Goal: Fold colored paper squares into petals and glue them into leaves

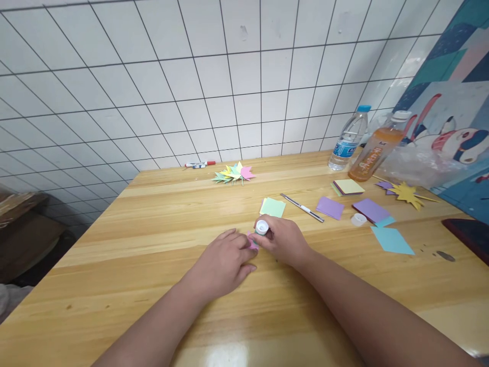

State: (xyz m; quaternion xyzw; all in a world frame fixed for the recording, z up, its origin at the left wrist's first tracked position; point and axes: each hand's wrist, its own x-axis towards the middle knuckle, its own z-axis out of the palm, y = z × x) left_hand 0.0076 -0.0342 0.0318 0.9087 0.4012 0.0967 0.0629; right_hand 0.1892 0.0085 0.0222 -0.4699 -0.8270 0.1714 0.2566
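Note:
My right hand [284, 239] is closed around a glue stick [262, 228], its white end facing up and its other end down at a small pink paper piece [252, 241]. Beside it my left hand [227, 260] rests on the table with fingers stretched out. Its fingertips touch the pink paper and hide part of it, and the thumb lies apart. Just beyond my right hand is a small stack of green and yellow paper squares [273, 207]. A white cap [358, 219] lies on the table to the right.
A slim utility knife [302, 207] lies beside purple paper [330, 208]. Rightward are more sticky-note stacks [348, 186], a blue sheet [392, 240], a yellow paper star [408, 194], a water bottle [349, 137] and an orange drink bottle [380, 147]. Paper stars [235, 173] and markers [200, 164] lie near the wall.

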